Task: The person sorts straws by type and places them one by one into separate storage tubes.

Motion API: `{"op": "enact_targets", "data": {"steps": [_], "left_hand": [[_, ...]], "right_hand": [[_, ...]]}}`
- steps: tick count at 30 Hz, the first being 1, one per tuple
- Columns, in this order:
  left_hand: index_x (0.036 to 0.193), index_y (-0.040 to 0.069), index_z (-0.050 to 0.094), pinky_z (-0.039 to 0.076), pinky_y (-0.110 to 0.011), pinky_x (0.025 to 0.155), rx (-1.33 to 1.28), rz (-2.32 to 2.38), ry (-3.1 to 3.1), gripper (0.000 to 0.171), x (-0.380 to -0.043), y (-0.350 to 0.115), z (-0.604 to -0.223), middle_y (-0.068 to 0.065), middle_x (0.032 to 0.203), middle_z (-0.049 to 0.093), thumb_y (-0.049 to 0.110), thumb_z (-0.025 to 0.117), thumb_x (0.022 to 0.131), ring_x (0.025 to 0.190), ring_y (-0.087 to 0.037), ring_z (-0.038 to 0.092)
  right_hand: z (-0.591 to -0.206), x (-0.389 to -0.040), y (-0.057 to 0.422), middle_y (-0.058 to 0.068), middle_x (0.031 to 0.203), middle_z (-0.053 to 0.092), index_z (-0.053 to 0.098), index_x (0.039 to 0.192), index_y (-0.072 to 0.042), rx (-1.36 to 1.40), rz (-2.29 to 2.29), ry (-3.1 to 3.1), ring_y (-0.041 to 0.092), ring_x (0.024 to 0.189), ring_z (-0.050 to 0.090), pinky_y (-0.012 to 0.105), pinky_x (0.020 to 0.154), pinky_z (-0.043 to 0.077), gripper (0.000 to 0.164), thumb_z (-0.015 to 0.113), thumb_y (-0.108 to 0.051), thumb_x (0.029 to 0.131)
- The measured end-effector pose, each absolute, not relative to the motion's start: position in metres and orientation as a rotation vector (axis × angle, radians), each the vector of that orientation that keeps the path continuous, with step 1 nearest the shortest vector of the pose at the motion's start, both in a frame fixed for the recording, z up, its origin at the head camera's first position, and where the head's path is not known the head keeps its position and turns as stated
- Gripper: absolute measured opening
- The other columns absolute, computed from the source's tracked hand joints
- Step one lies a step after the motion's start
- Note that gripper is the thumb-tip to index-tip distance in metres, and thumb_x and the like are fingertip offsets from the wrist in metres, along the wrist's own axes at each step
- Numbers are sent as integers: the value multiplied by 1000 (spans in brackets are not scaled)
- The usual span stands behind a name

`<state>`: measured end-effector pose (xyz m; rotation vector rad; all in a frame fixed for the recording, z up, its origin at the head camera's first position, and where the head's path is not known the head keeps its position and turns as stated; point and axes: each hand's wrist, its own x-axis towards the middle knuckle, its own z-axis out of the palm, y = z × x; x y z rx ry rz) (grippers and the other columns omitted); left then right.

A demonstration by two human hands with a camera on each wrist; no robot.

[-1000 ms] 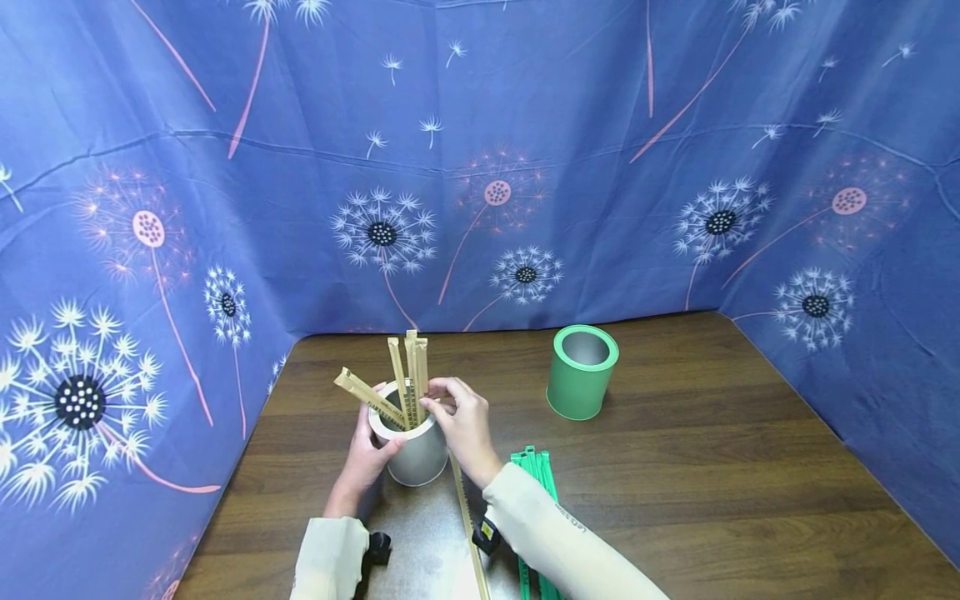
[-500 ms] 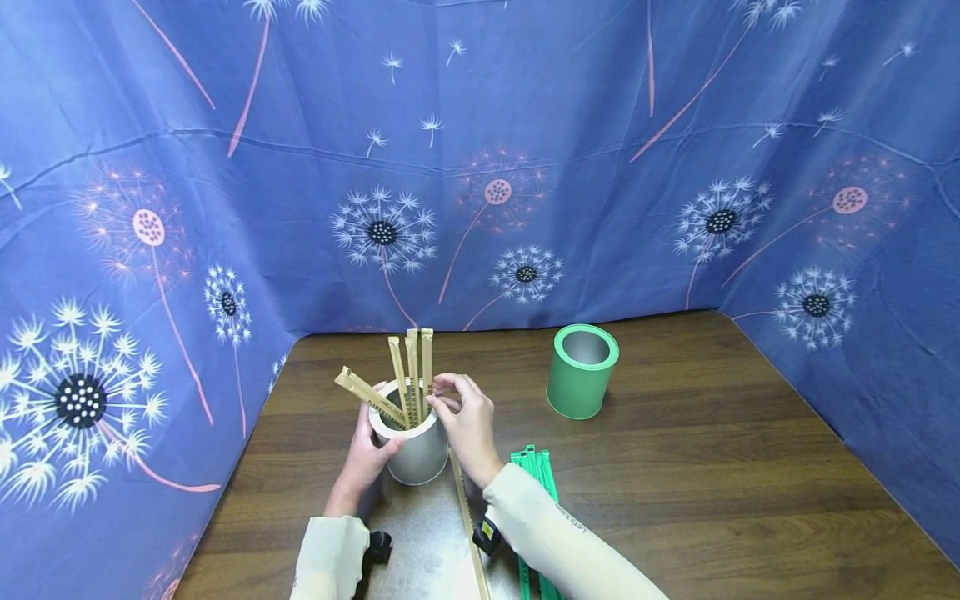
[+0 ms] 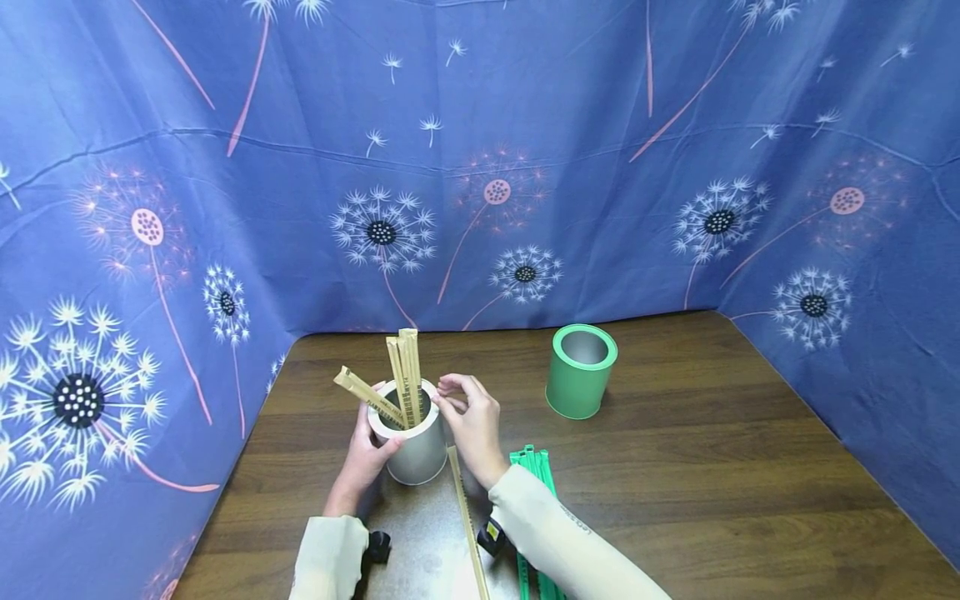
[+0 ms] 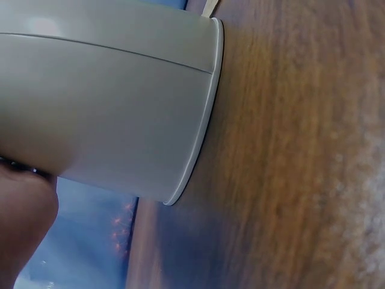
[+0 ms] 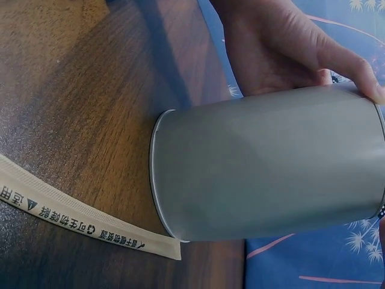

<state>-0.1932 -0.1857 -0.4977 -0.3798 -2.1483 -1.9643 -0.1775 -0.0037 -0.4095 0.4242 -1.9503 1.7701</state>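
Note:
A grey can (image 3: 417, 460) stands upright on the table with several tan paper-wrapped straws (image 3: 410, 367) in it. Most of these lean close together, while one wrapped straw (image 3: 356, 386) tilts far out to the left. My left hand (image 3: 364, 463) grips the can from its left side, thumb at the front of the rim. At the right of the rim is my right hand (image 3: 474, 427), its fingers loosely bent and nothing between them. Another tan wrapped straw (image 5: 90, 220) lies on the table, its end right at the can's base in the right wrist view.
A green can (image 3: 579, 385) stands farther back to the right, its mouth upward. Several green wrapped straws (image 3: 534, 463) lie near my right forearm, partly under the sleeve. Blue patterned cloth (image 3: 480, 108) hangs around the back and sides of the wooden table (image 3: 697, 467).
The straw my right hand was holding is released and now leans left against the others in the grey can. My right hand has drawn slightly rightward; the left hand stays put.

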Motion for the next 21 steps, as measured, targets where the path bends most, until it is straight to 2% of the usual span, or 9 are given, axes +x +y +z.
{"op": "enact_targets", "data": {"steps": [5,11,15,21], "left_hand": [[149,4,23,36,-11,98,-410,-1970,-2134,87,-194,-186,-497,-13,142,40,-4,66,74,123,-5,47],[149,3,21,35,-8,97,-426,-1971,-2135,88,-195,-187,-497,-26,145,36,-4,66,74,122,-4,45],[149,4,21,35,-8,97,-417,-1971,-2134,88,-194,-186,-496,-22,143,39,-4,66,73,120,0,46],[149,5,23,34,-11,100,-401,-1970,-2136,87,-194,-186,-497,-14,141,41,-3,66,74,122,-3,46]], "right_hand": [[-410,-177,-1,29,95,65,62,100,14,440,1773,-1940,41,91,67,36,81,57,23,69,13,78],[-412,-177,3,29,95,65,62,99,14,446,1765,-1929,42,90,67,38,80,57,24,70,13,77],[-412,-176,6,29,95,65,62,99,13,438,1751,-1942,42,91,67,38,81,57,24,70,12,77],[-416,-175,12,30,94,65,62,98,15,407,1728,-1957,42,90,67,39,81,57,24,71,11,77]]}}
